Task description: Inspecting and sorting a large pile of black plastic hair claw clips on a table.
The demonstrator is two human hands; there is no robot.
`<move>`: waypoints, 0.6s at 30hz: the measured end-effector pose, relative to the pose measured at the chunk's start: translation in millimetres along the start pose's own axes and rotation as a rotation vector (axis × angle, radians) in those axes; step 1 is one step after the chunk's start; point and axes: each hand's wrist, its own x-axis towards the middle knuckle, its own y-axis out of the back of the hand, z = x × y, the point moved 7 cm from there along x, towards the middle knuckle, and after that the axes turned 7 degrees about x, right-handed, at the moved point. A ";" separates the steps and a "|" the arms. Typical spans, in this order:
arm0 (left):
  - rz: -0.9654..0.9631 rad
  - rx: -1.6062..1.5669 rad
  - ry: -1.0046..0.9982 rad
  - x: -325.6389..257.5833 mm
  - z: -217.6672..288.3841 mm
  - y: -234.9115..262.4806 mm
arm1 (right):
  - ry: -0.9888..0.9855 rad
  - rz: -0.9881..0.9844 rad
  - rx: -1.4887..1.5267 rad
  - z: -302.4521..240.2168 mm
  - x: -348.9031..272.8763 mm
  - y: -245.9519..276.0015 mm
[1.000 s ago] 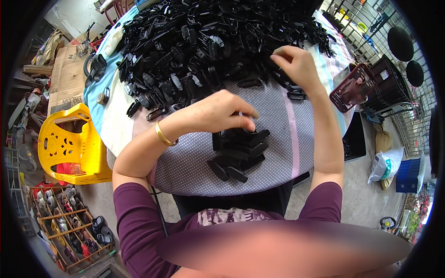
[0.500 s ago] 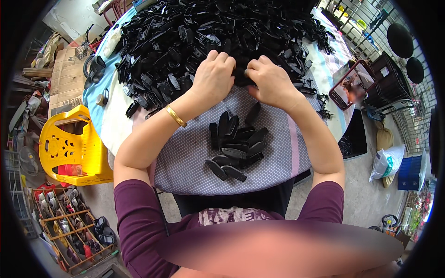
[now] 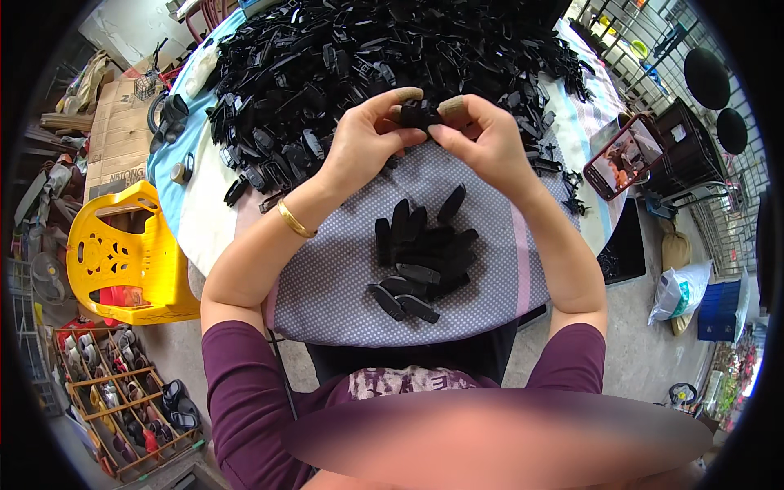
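Between my hands, at the near edge of a large heap of black plastic pieces (image 3: 327, 90), is a small dark black piece (image 3: 418, 114). My left hand (image 3: 363, 143) pinches it from the left, with the thumb below and a tan-covered index fingertip above. From the right, my right hand (image 3: 490, 147) closes thumb and finger on it, a similar tan cover on one fingertip. Its exact kind is hard to make out against the heap. Nearer me, a small pile of elongated, rounded black pieces (image 3: 420, 272) lies on the grey dotted tablecloth (image 3: 343, 302).
A phone (image 3: 625, 159) stands at the table's right side, near a black crate (image 3: 686, 143). To the left are a yellow plastic chair (image 3: 155, 261) and a wooden shoe rack (image 3: 114, 400). A small round object (image 3: 180, 172) rests on the table's left edge.
Both hands have turned so that thumbs and covered fingertips show, with a black piece between them. Earlier the fingers were at the heap's edge, backs up. The near pile looks the same.
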 end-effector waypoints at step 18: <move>0.049 -0.076 -0.074 -5.9 8.8 -2.2 | 0.335 0.147 -0.478 -20.0 -10.5 -13.3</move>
